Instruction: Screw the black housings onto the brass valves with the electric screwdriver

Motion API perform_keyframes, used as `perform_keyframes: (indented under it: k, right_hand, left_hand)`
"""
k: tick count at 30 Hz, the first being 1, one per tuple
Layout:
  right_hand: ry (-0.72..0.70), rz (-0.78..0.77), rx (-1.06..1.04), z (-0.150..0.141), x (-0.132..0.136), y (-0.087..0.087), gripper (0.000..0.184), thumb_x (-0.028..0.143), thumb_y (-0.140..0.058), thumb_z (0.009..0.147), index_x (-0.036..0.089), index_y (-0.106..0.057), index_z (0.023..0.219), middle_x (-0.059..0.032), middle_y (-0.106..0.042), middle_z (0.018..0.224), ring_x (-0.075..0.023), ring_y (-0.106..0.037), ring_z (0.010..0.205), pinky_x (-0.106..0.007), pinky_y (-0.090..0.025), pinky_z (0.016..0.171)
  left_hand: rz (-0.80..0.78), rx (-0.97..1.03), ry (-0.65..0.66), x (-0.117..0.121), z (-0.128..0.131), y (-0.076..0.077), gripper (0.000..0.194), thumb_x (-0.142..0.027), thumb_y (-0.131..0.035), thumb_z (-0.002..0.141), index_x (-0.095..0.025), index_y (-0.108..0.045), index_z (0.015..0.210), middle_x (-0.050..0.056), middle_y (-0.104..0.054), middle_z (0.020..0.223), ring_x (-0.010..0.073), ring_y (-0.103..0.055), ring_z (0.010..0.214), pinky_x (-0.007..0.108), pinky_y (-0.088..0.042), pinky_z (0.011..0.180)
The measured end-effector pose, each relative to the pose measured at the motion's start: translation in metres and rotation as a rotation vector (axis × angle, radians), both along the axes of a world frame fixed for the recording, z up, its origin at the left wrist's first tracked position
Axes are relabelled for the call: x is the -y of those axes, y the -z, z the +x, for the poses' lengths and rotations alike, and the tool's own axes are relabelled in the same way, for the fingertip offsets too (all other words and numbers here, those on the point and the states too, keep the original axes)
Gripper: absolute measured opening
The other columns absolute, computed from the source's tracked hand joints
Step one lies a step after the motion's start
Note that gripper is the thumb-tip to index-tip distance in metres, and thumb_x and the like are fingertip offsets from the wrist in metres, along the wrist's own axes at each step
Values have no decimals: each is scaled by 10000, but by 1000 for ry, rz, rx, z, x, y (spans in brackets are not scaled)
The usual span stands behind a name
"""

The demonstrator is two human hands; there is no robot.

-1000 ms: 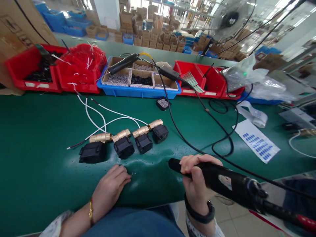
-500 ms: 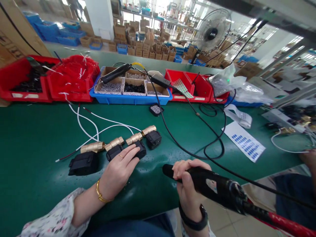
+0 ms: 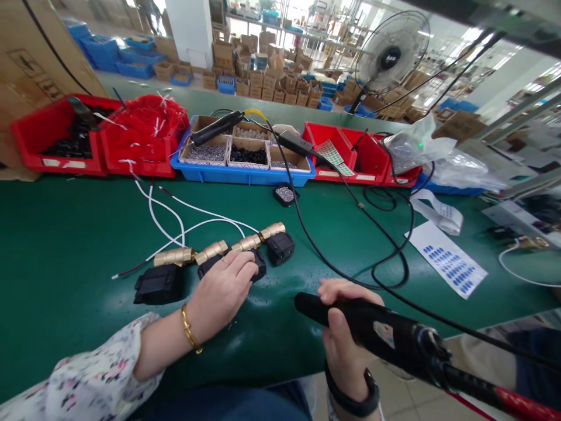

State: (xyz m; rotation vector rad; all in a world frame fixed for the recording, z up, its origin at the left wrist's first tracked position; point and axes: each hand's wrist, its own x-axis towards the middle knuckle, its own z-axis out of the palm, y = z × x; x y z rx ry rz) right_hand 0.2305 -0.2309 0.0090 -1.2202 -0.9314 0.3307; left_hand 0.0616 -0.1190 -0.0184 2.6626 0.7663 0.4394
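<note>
Valve units, four in a row at frame centre on the green worktop [image 3: 65, 245], brass fittings up. Left hand [image 3: 223, 286] lies fingers loosely curled over the two middle units [image 3: 258, 266], steadying them. Right hand [image 3: 346, 333] is closed round the black electric screwdriver [image 3: 385, 336], tip toward frame centre. Judged step: positioning before fastening; next needs tip aligned on a unit.

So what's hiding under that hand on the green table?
The left hand lies on black boxes with brass ends. Two of the four units in the row are partly covered: their brass tips show, but the black tops under the fingers are hidden.
</note>
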Motion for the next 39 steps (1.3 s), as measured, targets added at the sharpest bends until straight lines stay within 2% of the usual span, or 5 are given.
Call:
perform_keyframes:
  k: [5,9,17,24,39]
  right_hand:
    - [-268,-119,6,6,3,-7,341,268,-635,784,206,-483,1083,-60,-597,904,-264,-575,916,-529,-424,851]
    - [-405,-133,-79,10,1,-9,415,355,-629,811,226,-423,1148,-54,-631,854,-271,-613,859,-587,-419,849]
    - [-118,256,-220,-16,-52,-60,206,319,-569,825,209,-479,974,68,-457,553,-92,-401,430,-277,-369,512]
    - [-186,243,-127,-49,-84,-58,226,348,-568,837,217,-470,993,60,-487,564,-111,-435,429,-310,-368,500]
    - [-187,161,-84,-58,-95,-53,219,372,-570,845,229,-458,968,64,-482,545,-113,-442,409,-321,-389,486]
  left_hand:
    - [-141,-168,141,-23,8,-9,557,-86,-476,726,-176,-411,1272,126,-426,1296,274,-487,1109,435,-446,917]
    - [-321,-170,314,-54,11,-10,567,-134,-499,724,-257,-432,1273,67,-462,1260,222,-557,1014,343,-488,841]
    - [-799,207,279,-103,-3,5,146,-246,-554,814,-198,-657,906,47,-482,1200,165,-536,1051,286,-408,949]
    - [-777,270,268,-101,-5,18,115,-184,-681,709,-215,-690,820,26,-513,1176,173,-542,1038,303,-408,956]
    - [-788,265,268,-105,-4,19,133,-155,-685,695,-208,-689,817,17,-511,1180,171,-549,1024,298,-407,955]
